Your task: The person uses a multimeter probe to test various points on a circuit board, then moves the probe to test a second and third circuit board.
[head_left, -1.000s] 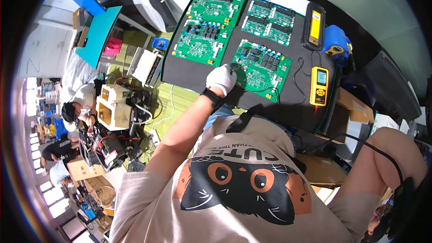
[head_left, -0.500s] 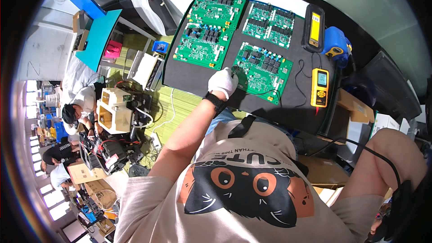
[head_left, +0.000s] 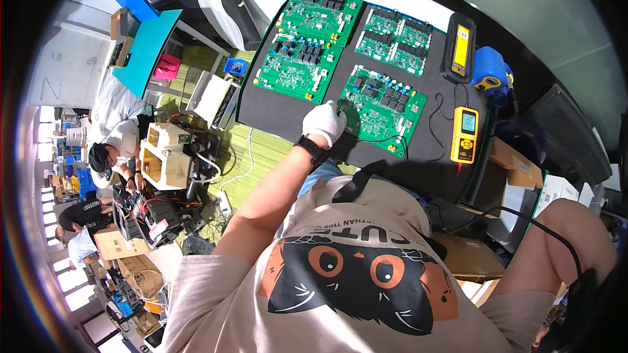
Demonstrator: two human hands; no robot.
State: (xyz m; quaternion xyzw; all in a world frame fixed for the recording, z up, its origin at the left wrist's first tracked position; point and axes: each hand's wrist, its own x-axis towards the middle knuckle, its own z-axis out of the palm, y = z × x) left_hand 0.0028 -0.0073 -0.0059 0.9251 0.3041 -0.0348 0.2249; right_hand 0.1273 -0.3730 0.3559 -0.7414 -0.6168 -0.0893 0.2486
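Barely anything has moved since a second ago; the bench (head_left: 268, 110) just sits slightly lower in view. On it, the near green circuit board (head_left: 383, 114) lies flat, right of two large boards (head_left: 294, 65) and closer in than a panel of small boards (head_left: 392, 38). A yellow meter (head_left: 465, 135) rests to its right. At its left edge, the white-gloved left hand (head_left: 324, 123) has curled fingers; whether they grip the dark piece (head_left: 342, 106) there, I can't tell.

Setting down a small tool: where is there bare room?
Bare dark mat lies below the leftmost green boards, left of the left hand; a narrow bare strip separates the board columns. The right edge is crowded: yellow meter, blue device.
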